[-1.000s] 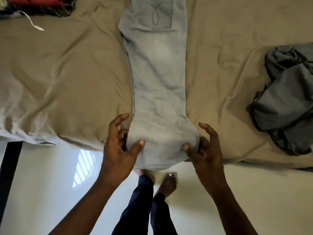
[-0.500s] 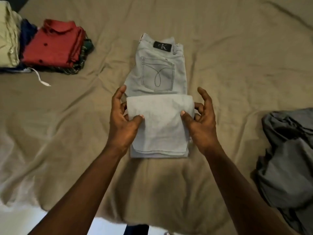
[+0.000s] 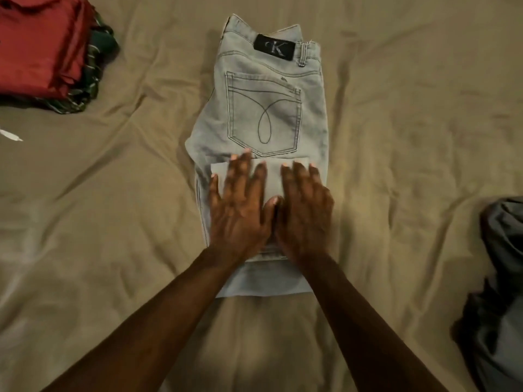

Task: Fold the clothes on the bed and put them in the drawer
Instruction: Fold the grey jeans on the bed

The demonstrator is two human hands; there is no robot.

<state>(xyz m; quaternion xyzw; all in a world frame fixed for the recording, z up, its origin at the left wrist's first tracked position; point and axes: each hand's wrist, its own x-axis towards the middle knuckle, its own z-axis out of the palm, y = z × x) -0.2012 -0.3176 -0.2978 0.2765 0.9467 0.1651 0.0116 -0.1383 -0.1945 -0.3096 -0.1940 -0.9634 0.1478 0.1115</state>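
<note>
Pale blue jeans (image 3: 263,108) lie folded on the tan bed sheet (image 3: 113,207), waistband and black label at the far end, back pocket facing up. The leg ends are folded up over the lower half, just below the pocket. My left hand (image 3: 240,210) and my right hand (image 3: 304,213) lie side by side, palms down with fingers straight, pressing flat on that folded layer. No drawer is in view.
A stack of folded clothes with a red shirt (image 3: 39,49) on top sits at the far left. A crumpled grey garment (image 3: 501,292) lies at the right edge. A white tag or cord end (image 3: 11,135) shows at the left.
The jeans legs, gripped at the bed's edge a second ago, were carried up and folded over the seat. Both hands have let go and now press flat on the fold.
</note>
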